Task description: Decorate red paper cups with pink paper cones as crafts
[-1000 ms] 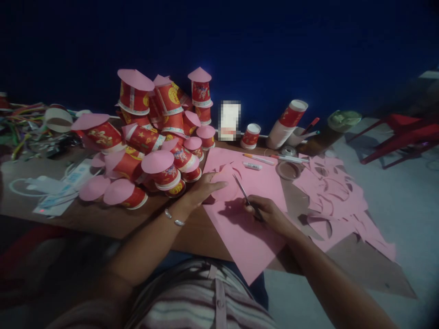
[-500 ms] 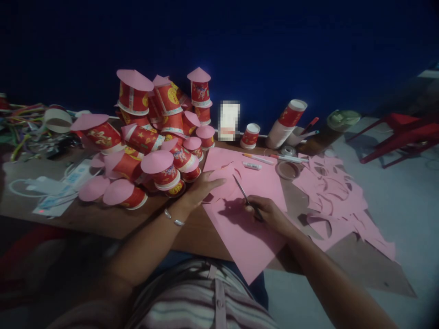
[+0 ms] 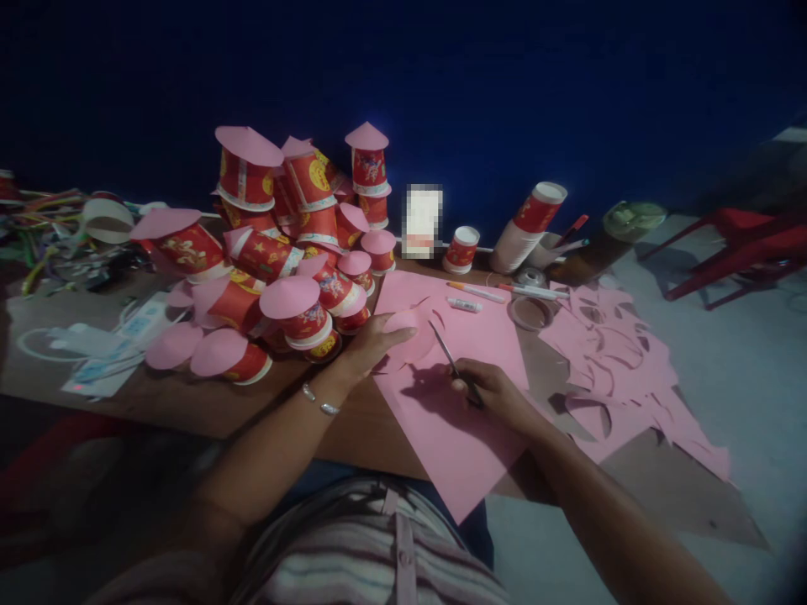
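My left hand (image 3: pixel 377 343) pinches a partly cut pink paper piece (image 3: pixel 407 336), thumb on top, with a silver bracelet on the wrist. To its right, my right hand (image 3: pixel 487 388) is wrapped round the handles of dark scissors (image 3: pixel 446 346). The blades point up and left, close to the paper's right edge. Below both hands lies a large pink sheet (image 3: pixel 460 454), its near corner hanging past the table edge. A glue stick or marker (image 3: pixel 464 304) and an orange-capped pen (image 3: pixel 476 291) rest on the sheet's upper part.
Red cups with pink cone tops (image 3: pixel 296 307) are piled at left. Behind are a blurred upright rectangle (image 3: pixel 422 220), a red cup (image 3: pixel 461 250) and stacked cups (image 3: pixel 530 227). Pink scraps (image 3: pixel 621 361), a tape roll (image 3: pixel 530 313) and a jar (image 3: pixel 621 235) are right; a power strip (image 3: pixel 126 344) is left.
The pink piece in my left hand has turned and tilted slightly, its round edge showing more clearly. Both hands and the scissors stay in nearly the same place.
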### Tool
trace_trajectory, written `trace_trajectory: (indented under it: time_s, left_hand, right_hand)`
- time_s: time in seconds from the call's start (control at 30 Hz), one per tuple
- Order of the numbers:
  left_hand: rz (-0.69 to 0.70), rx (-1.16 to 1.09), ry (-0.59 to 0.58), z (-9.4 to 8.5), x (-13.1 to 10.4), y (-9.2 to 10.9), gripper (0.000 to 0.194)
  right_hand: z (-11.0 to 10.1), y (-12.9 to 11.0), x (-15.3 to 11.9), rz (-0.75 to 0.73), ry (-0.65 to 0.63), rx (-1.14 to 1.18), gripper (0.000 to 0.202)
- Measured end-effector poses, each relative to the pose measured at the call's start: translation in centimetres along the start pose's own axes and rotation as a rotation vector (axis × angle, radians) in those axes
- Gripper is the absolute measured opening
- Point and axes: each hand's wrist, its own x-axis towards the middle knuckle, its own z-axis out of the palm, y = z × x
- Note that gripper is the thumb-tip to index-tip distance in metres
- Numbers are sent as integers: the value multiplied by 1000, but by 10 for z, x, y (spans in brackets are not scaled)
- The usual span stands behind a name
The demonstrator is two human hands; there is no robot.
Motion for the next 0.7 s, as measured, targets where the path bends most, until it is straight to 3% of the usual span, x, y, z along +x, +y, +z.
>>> trace_trajectory:
  time_s: [0.17, 0.43, 0.7]
  left_hand:
    - [-25, 55, 36, -1, 0, -1, 49]
    - [13, -47, 9, 4, -1, 5, 55]
    - [34, -30, 52, 4, -2, 5, 48]
  right_hand:
    - [1, -1, 0, 4, -2, 20, 44]
    - [0, -3, -1, 14, 1, -1, 45]
    - [0, 0, 0, 1, -11, 5, 46]
